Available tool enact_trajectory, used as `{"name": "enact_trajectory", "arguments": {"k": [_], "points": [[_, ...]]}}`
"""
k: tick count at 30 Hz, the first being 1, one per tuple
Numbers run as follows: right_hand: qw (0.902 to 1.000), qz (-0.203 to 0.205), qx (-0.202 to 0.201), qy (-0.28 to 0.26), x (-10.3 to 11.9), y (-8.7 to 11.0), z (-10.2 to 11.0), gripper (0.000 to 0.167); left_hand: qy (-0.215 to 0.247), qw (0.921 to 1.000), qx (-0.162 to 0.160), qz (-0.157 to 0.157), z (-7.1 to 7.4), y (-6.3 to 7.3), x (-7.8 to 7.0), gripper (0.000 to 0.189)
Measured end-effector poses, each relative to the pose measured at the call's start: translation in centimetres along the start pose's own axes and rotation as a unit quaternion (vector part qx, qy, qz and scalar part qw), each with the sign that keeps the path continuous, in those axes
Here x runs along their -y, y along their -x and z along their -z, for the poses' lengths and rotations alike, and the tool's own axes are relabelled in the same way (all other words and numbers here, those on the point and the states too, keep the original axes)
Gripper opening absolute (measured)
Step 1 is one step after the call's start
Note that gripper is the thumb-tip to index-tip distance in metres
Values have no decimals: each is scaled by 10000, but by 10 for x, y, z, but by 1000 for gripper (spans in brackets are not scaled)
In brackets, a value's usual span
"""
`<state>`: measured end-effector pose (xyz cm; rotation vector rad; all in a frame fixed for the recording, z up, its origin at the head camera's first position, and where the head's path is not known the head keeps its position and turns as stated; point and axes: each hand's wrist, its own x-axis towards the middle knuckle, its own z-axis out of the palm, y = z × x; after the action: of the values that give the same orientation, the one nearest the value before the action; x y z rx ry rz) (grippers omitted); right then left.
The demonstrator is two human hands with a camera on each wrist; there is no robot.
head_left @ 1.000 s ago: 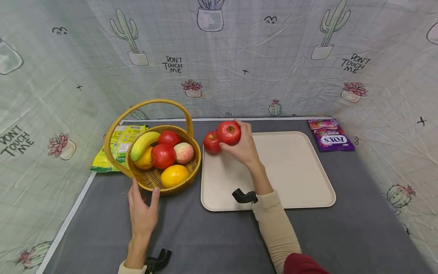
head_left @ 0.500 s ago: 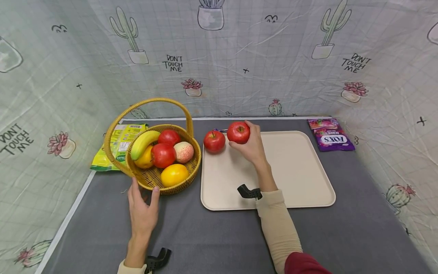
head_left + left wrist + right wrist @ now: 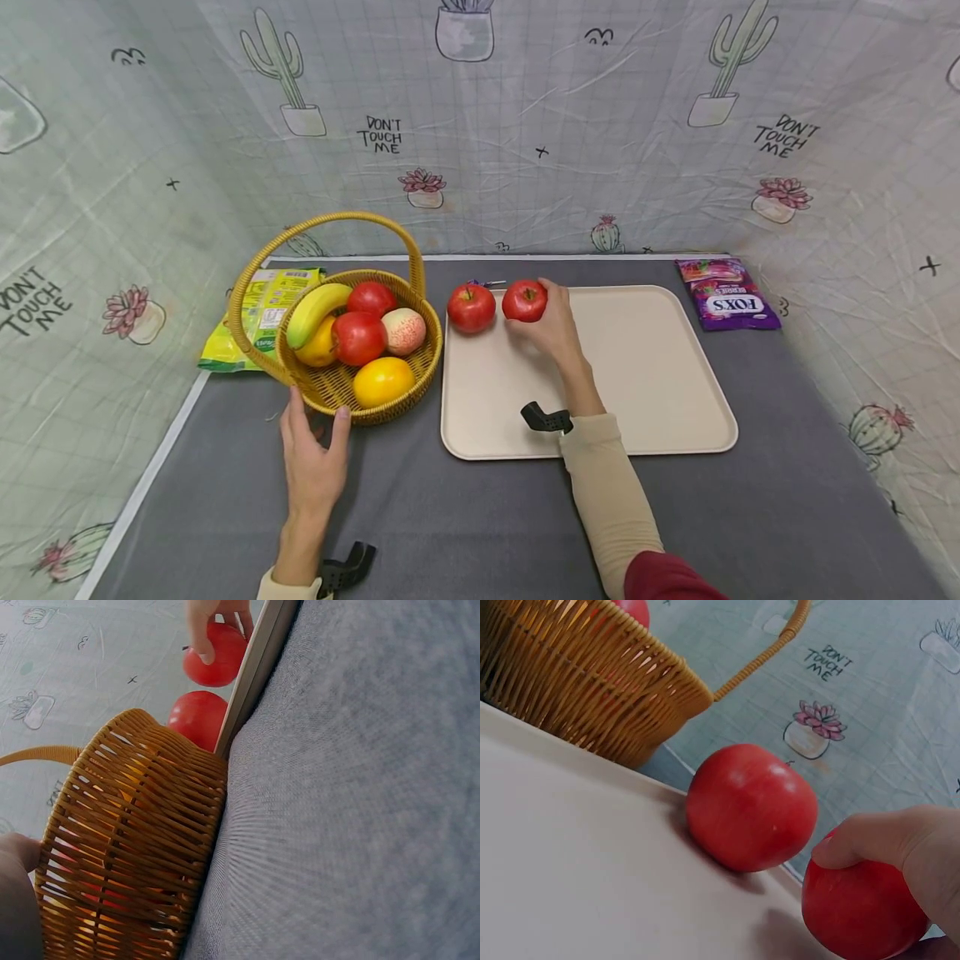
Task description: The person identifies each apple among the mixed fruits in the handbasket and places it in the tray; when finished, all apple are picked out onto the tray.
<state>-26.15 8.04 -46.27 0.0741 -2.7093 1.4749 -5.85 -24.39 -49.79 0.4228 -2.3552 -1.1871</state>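
My right hand (image 3: 553, 329) holds a red apple (image 3: 525, 301) at the back left of the beige tray (image 3: 637, 392). In the right wrist view its thumb (image 3: 855, 844) lies on the apple, low over the tray's edge; contact with the tray cannot be told. Another red apple (image 3: 471, 308) sits on the tray to the left, apart from it. The yellow wicker basket (image 3: 330, 404) stands left of the tray, holding a banana (image 3: 317, 317), several round fruits and a yellow lemon-like fruit (image 3: 383, 382). My left hand (image 3: 315, 467) touches the basket's near side, thumb and forefinger spread.
A yellow-green packet (image 3: 262, 312) lies behind the basket at left. At the right back is a purple FOX'S packet (image 3: 726, 296). A small purple item (image 3: 483, 283) shows behind the apples. The basket's tall handle (image 3: 337, 218) arches up; printed cloth walls surround the grey table (image 3: 480, 525).
My right hand has carried its apple rightward from beside the other apple, then lowered it toward the tray. My left hand and the basket have stayed in place.
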Motion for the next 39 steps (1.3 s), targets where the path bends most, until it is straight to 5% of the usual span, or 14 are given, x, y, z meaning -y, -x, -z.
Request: {"name": "enact_trajectory", "arguments": {"k": [15,39], "points": [[9995,-155,250,79,-7,0,-9,91,-19,10000,43,57,3,4,-2,83],[9999,-133,12,-85,-4,-1,-3,96,-36,10000,57,71,2,1,-4,84]]}}
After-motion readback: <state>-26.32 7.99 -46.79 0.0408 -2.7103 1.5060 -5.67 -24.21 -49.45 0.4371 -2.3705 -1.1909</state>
